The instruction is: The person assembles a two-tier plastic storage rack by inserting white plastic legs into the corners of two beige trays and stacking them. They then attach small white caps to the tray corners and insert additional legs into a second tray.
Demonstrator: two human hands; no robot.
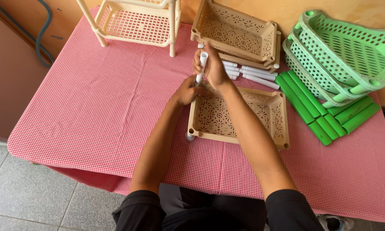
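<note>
The right hand (pixel 211 64) holds a white tube (pixel 202 67) upright, its fingers closed around the upper part. The left hand (pixel 186 90) grips the far left corner of a beige tray (pixel 239 117) lying on the surface (pixel 94 98), just under the tube's lower end. Behind the fingers lie more white tubes (pixel 254 73) and stacked beige trays (pixel 237 34); well to their right are green trays (pixel 342 55).
</note>
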